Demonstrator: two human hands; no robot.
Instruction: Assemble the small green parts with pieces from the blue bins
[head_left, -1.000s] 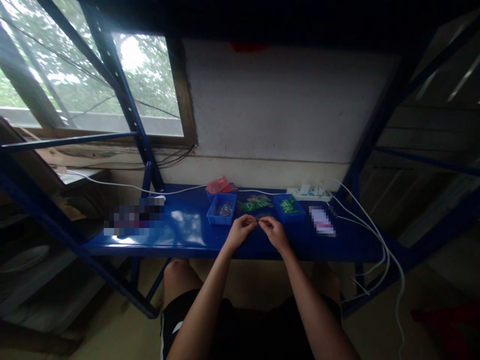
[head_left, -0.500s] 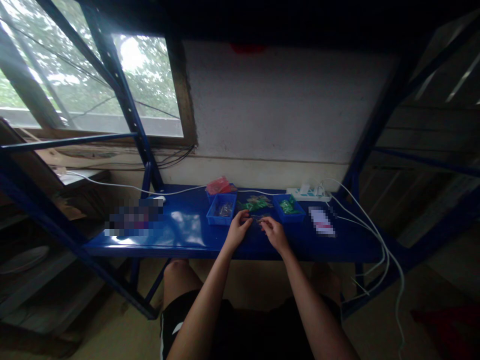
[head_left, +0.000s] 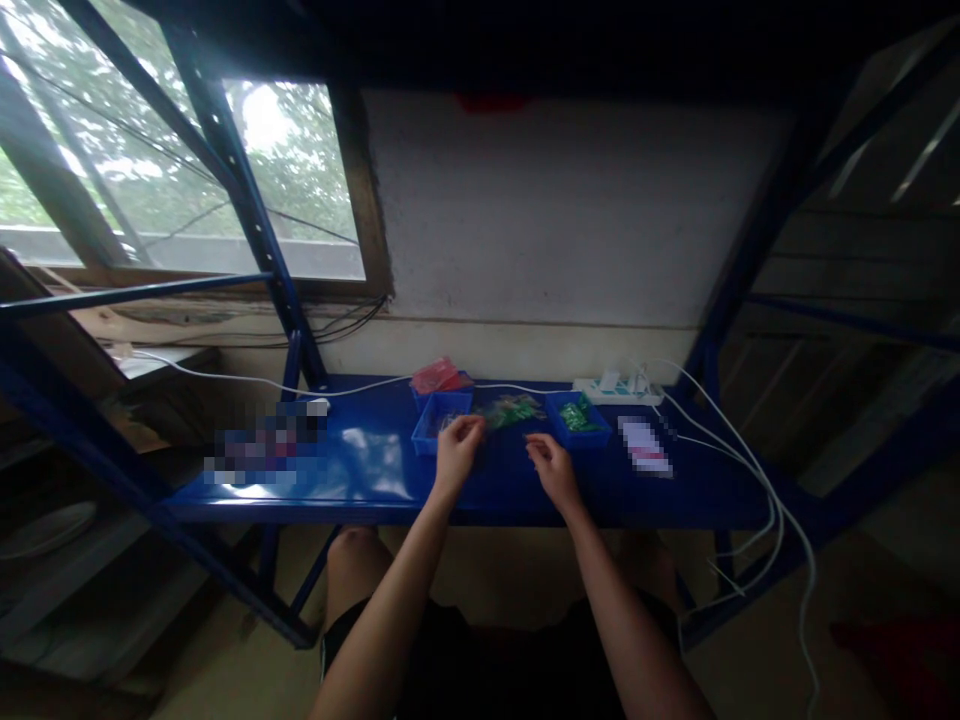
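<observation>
My left hand (head_left: 459, 452) is over the right side of a blue tray (head_left: 426, 442), its fingers closed together; anything between them is too small to make out. My right hand (head_left: 551, 465) hovers above the blue table (head_left: 495, 490), thumb and fingertips pressed together, and I cannot make out what they hold. Between and beyond the hands lies a pile of green and clear small pieces (head_left: 516, 410). A second blue tray (head_left: 592, 437) to the right has green pieces (head_left: 575, 415) in it.
Red packets (head_left: 439, 376) lie behind the left tray. A white power strip (head_left: 622, 390) with cables (head_left: 742, 460) stands at the back right, a pale blurred item (head_left: 645, 446) in front of it. Blurred items (head_left: 266, 445) lie far left. Blue frame posts flank the table.
My left hand has moved left, from the middle of the table to the left tray. My right hand has stayed in nearly the same place.
</observation>
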